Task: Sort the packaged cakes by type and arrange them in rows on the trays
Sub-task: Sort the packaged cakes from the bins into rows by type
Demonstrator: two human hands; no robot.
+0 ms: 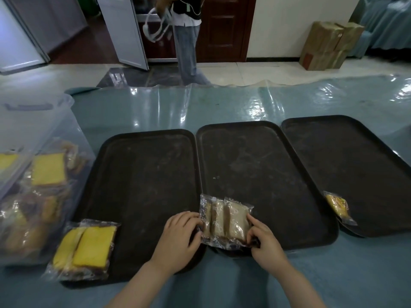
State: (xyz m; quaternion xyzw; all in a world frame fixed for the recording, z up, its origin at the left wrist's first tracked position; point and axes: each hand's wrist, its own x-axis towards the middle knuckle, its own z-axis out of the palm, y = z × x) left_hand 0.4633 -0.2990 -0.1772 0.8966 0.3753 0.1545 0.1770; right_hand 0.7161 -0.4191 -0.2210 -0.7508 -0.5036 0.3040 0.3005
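Low in the frame, the left hand [180, 232] and right hand [263, 237] hold 3 brown cakes [224, 221] with curled fingers, to straighten their row on the middle tray [255, 156].

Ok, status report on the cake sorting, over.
Both hands, left and right, grip brown cake packs on middle tray. Yellow packs on left tray. Nothing blocking.

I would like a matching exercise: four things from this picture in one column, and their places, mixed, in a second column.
Things:
1. yellow cake packets
2. brown cake packets
3. orange cake packet
4. clear plastic bin

Places:
A. near corner of right tray
B. on the table, left of all trays
C. near-left corner of left tray
D. near-left corner of middle tray, between both hands

Pairs: 1-C, 2-D, 3-A, 4-B
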